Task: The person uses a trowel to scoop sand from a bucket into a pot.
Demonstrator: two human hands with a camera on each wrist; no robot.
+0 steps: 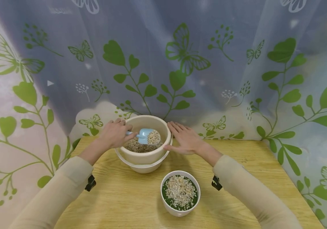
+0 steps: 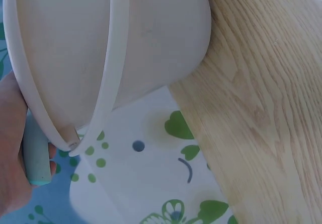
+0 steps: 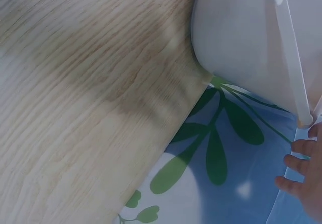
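Observation:
My left hand [image 1: 117, 133] grips the handle of a light blue scoop [image 1: 144, 135], held over the mouth of a cream bucket [image 1: 144, 157]. Pale gravel [image 1: 153, 137] fills the scoop's front end. Brownish granules [image 1: 136, 146] lie inside the bucket. In the left wrist view the scoop's handle [image 2: 36, 153] shows in the curled fingers beside the bucket's rim. My right hand [image 1: 185, 138] rests against the bucket's right rim, fingers straight; only its fingers [image 3: 297, 166] and part of the palm show in the right wrist view. The bucket's bail handle [image 2: 114, 48] hangs down around its side.
A white pot [image 1: 177, 212] stands nearer me on the wooden table [image 1: 117, 203], with pale gravel [image 1: 180, 192] spread over something dark green. Behind the table hangs a curtain [image 1: 157, 95] with green leaves and butterflies, close to the bucket.

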